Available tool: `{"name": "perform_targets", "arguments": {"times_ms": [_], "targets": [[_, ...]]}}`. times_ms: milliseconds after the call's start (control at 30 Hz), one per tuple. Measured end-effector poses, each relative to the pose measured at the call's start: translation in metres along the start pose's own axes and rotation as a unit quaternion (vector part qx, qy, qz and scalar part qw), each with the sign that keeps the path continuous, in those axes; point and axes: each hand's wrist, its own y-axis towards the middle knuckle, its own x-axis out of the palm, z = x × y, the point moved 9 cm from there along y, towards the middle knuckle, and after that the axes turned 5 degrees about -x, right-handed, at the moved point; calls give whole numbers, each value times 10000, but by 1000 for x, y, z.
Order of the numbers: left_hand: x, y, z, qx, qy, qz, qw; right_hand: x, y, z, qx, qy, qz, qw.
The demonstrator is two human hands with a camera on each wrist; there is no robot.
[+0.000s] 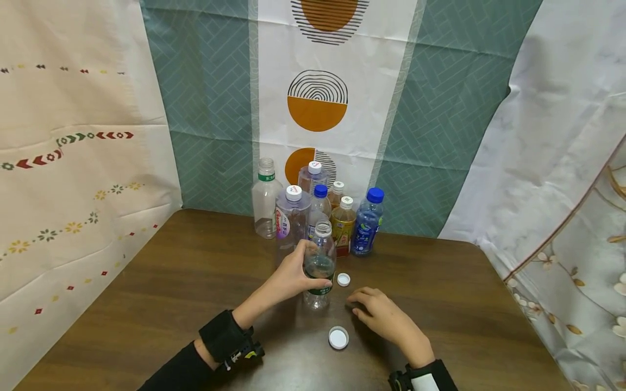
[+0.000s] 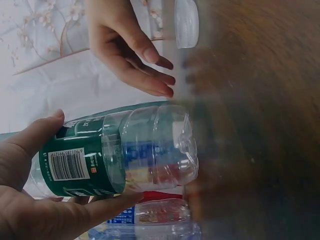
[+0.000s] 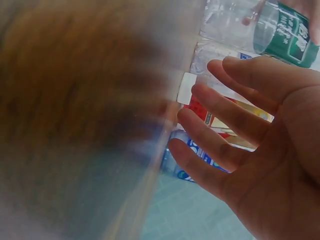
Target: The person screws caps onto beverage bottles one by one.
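Note:
My left hand (image 1: 293, 273) grips a clear plastic bottle (image 1: 320, 265) around its green label (image 2: 75, 160), thumb on one side and fingers on the other. The bottle is upright, and its mouth has no cap. Whether its base touches the table, I cannot tell. To its right, my right hand (image 1: 386, 317) is low over the table with relaxed, slightly bent fingers (image 3: 220, 107) and nothing in them. Near the hands lie two white bottle caps, a smaller cap (image 1: 344, 279) beside the bottle and a larger cap (image 1: 338, 338) closer to me.
Behind the held bottle stand several others: a tall uncapped clear bottle (image 1: 266, 203), a large white-capped bottle (image 1: 293, 217), a yellow-and-red labelled bottle (image 1: 343, 225) and a blue bottle (image 1: 368, 225). The brown wooden table (image 1: 195, 271) ends at a hanging patterned cloth (image 1: 210, 108).

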Motion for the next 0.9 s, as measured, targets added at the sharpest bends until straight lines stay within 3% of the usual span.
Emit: {"name": "perform_targets", "arguments": {"times_ms": [433, 633, 900], "targets": [[6, 4, -5, 227, -158, -307, 9991, -7, 6, -4, -1, -77, 241, 9997], [6, 3, -3, 311, -126, -318, 9989, -13, 25, 0, 157, -204, 471, 9986], [5, 4, -4, 329, -135, -352, 9987, -4, 62, 14, 353, -440, -84, 9984]]}}
